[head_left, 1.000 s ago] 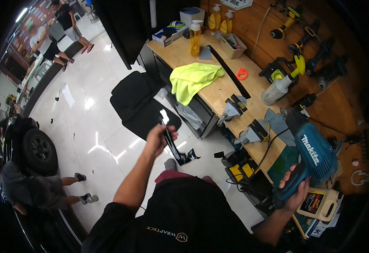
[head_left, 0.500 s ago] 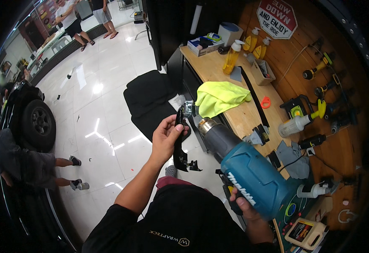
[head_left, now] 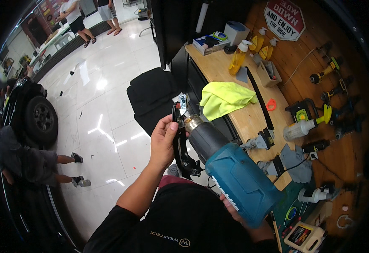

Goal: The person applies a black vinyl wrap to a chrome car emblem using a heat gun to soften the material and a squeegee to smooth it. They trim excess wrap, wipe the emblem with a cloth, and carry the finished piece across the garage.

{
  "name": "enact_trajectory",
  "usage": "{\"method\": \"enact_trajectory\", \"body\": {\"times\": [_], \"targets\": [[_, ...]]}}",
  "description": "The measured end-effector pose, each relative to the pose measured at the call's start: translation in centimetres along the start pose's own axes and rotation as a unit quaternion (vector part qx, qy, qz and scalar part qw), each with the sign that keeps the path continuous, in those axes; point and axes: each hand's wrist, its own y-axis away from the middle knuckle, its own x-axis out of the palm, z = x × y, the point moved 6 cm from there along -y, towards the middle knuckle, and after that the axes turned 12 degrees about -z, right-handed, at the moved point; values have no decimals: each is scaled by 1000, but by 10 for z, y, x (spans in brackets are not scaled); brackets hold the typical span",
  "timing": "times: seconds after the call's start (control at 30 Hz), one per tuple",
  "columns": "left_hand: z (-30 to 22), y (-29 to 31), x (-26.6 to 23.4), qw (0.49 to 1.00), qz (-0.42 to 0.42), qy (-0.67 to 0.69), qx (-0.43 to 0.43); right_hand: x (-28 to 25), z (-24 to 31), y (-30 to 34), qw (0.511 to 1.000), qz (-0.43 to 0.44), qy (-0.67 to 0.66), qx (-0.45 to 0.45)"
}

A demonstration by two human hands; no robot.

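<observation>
Left hand (head_left: pixel 164 138) grips a curved black part (head_left: pixel 177 147) near centre; right hand (head_left: pixel 232 210) clasps a heat gun (head_left: pixel 243 175) at four o'clock, nozzle (head_left: pixel 193 123) already beside the part's top; what's left, I can't tell from here

The person wears a black short-sleeved shirt (head_left: pixel 184 217), its front marked with a small six-sided emblem (head_left: pixel 185 243) beside a line of pale lettering (head_left: pixel 163 237), upside down in this view. Dark red shorts (head_left: pixel 172 181) show past the hem, with grey footwear (head_left: pixel 173 169) below. The left hand (head_left: pixel 164 142) is bare.
</observation>
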Motion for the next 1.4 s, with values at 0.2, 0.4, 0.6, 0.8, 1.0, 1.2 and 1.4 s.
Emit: {"method": "enact_trajectory", "body": {"times": [0.2,0.4,0.6,0.8,1.0,1.2,1.4], "targets": [[8,5,15,1000,4,-1,5,0,0,-3,1000,-3,-2,0],[11,11,13,999,-4,-32,10,1,-2,0,1000,-1,-3,2],[20,14,13,998,40,29,-47,-2,-2,3,1000,-12,-6,9],[28,19,16,997,71,12,-16,-9,-2,8,999,-34,-8,39],[37,6,15,992,55,50,-106,-19,-1,13,996,-50,-32,67],[30,5,19,999,45,-27,-2,-14,7,6,991,16,114,-66],[28,6,20,996,50,-64,21,-16,0,5,998,-31,34,34]]}}
